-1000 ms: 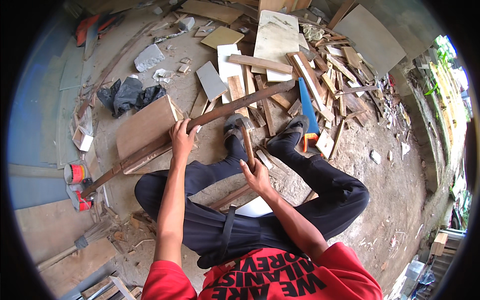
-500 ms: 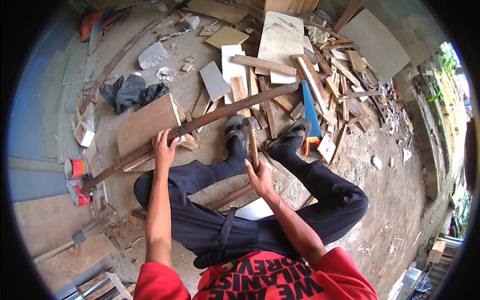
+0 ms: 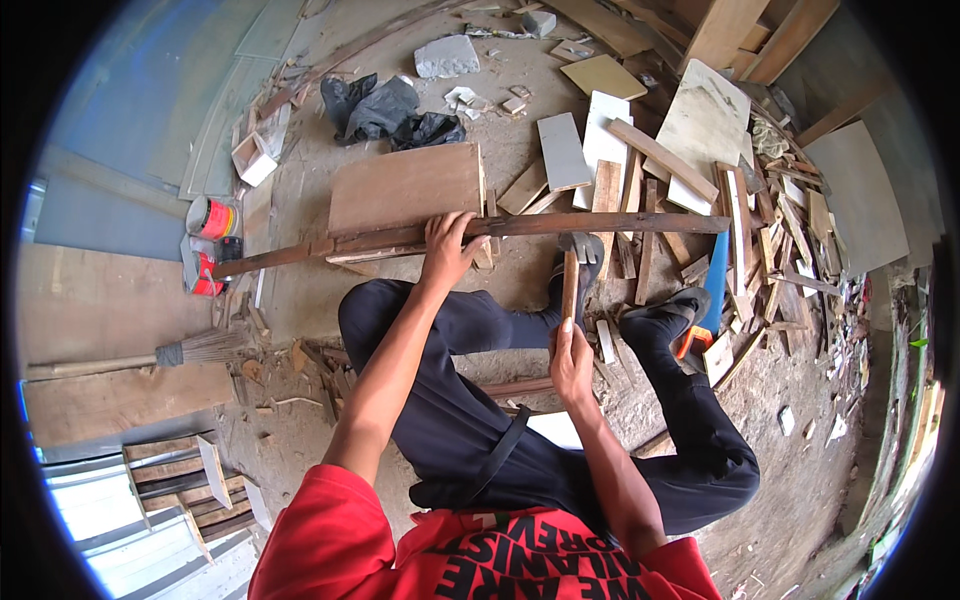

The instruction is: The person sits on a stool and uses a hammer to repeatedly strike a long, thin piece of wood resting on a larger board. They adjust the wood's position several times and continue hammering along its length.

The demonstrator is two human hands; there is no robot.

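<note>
A long dark-brown wooden beam [image 3: 590,224] runs across the front of a brown wooden box [image 3: 405,185]. My left hand [image 3: 450,245] is closed over the beam near the box's right corner. In my right hand [image 3: 572,365] is a hammer [image 3: 570,290], gripped by its wooden handle. The hammer's metal head points away from me, just below the beam and over my left foot. The beam's left end reaches red tins [image 3: 212,218], and its right end lies over scrap wood.
Beside my right foot lies a handsaw [image 3: 716,280] with a blue blade and orange handle. Scrap wood [image 3: 790,250] is heaped at right. Beyond the box are a black plastic bag [image 3: 380,108] and a concrete chunk [image 3: 447,57]. A stick broom [image 3: 200,350] lies at left.
My view has turned, so the surroundings appear shifted right and the beam looks more level. The hammer head appears slightly closer to the beam. Both hands keep their holds.
</note>
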